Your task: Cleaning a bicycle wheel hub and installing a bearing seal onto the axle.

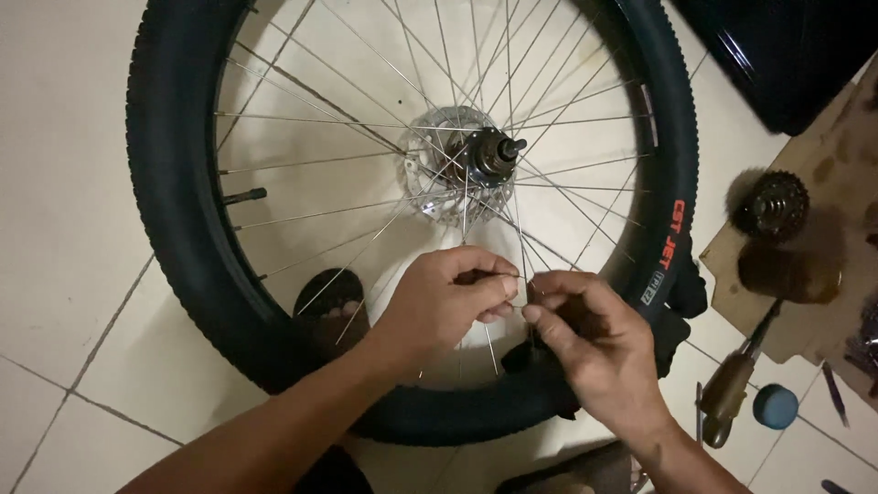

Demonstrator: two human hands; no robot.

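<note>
both hands low centre of frame: left hand (448, 297) and right hand (581, 334) pinched shut on one thin spoke (518, 247), running near upright from hub (489, 155) above down to fingertips, equally near both.

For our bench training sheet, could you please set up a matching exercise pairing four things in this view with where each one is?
Things:
1. hub
2. cog cluster
3. blue cap
4. left hand

Places:
A. on the tiled floor at lower right, beside the screwdriver
B. pinching a spoke low in the wheel, opposite the right hand
C. at the middle of the wheel, where the spokes meet
D. on the brown board at the right

Pairs: 1-C, 2-D, 3-A, 4-B
</note>
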